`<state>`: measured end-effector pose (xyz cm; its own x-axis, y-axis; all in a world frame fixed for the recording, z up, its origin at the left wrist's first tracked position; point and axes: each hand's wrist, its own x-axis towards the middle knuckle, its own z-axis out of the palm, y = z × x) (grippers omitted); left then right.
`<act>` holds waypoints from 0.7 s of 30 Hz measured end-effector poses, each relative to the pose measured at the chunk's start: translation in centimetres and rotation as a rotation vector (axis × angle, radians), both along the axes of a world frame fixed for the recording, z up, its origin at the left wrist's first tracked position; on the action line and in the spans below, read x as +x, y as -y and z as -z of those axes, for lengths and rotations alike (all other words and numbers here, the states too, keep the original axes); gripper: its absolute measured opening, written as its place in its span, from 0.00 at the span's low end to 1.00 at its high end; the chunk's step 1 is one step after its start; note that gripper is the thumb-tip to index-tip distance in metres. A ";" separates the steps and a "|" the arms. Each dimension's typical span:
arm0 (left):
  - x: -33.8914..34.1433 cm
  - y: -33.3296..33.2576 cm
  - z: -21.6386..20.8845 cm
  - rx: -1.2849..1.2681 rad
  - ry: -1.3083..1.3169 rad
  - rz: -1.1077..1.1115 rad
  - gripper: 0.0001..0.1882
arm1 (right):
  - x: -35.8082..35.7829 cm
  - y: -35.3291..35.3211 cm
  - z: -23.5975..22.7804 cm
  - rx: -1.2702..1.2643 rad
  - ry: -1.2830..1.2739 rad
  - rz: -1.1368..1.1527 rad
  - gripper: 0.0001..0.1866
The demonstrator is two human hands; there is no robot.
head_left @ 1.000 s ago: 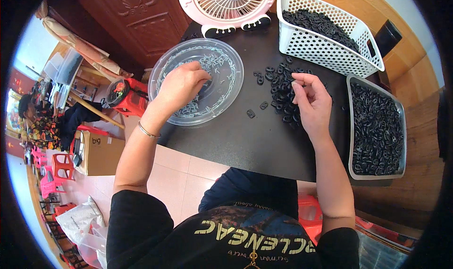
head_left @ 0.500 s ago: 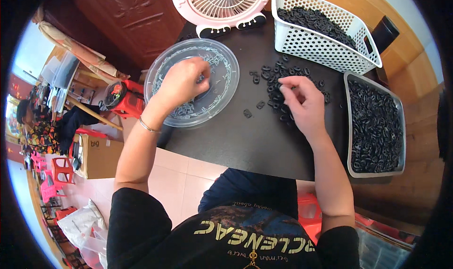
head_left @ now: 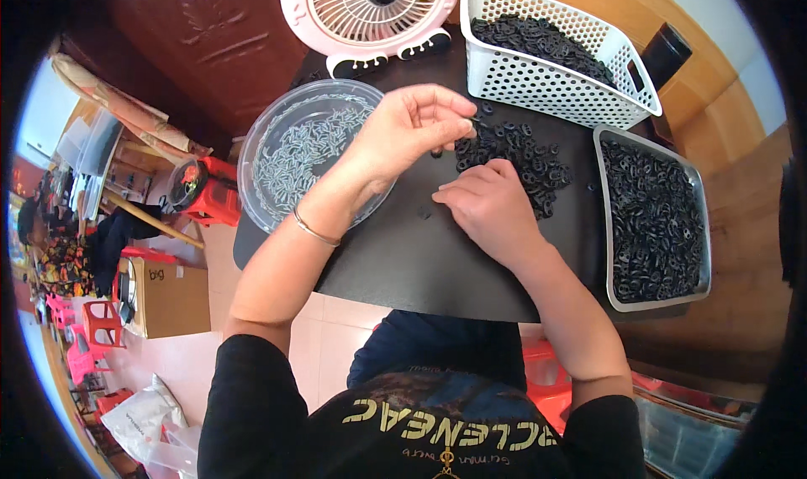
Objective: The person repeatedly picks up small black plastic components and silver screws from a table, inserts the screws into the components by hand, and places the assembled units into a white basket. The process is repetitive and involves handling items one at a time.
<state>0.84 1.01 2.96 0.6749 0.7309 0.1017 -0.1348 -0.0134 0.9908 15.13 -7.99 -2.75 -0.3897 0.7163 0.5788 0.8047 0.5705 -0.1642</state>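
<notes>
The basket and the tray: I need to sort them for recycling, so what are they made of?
Basket: likely white moulded plastic, judging by its matte perforated walls. Tray: probably metal, with a thin, grey, faintly shiny rim.

Loose pile of small black rings [head_left: 513,155], scattered flat on dark table

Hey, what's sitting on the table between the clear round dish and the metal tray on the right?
In the head view, between the clear dish and metal tray: both hands, left and right, and a loose pile of black rings.
</notes>
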 end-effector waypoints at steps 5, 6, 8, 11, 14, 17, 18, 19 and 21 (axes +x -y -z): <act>0.0 0.3 1.7 -0.162 -0.015 -0.024 0.07 | -0.5 0.0 -0.1 0.038 -0.005 -0.005 0.06; -0.1 0.2 1.9 -0.194 0.013 -0.016 0.07 | -0.5 0.0 0.0 0.038 -0.025 -0.022 0.06; -0.3 0.0 2.1 -0.259 0.067 0.000 0.07 | -0.5 0.3 -0.4 -0.009 -0.149 -0.018 0.07; -0.3 0.4 2.1 -0.300 0.101 -0.018 0.06 | -0.5 1.0 -1.4 -0.148 -0.521 0.043 0.08; -0.5 0.4 2.1 -0.297 0.110 -0.006 0.07 | -0.5 0.7 -1.8 -0.264 -0.974 0.075 0.08; -0.6 0.6 2.2 -0.303 0.123 0.014 0.08 | 0.0 0.6 -2.4 -0.393 -1.231 0.065 0.07; -0.6 0.7 2.2 -0.314 0.113 0.010 0.08 | 0.3 0.6 -2.3 -0.398 -1.228 0.051 0.07; -0.5 0.7 2.3 -0.325 0.103 0.006 0.08 | 0.6 0.5 -2.0 -0.404 -1.225 0.038 0.08; -0.5 0.8 2.2 -0.342 0.089 -0.003 0.09 | 0.8 0.6 -2.1 -0.440 -1.222 0.038 0.09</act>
<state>0.36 0.19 0.79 0.6723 0.7346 -0.0912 -0.2213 0.3171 0.9222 15.94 -8.56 -0.65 0.2449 0.9347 0.2576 0.0162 0.2617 -0.9650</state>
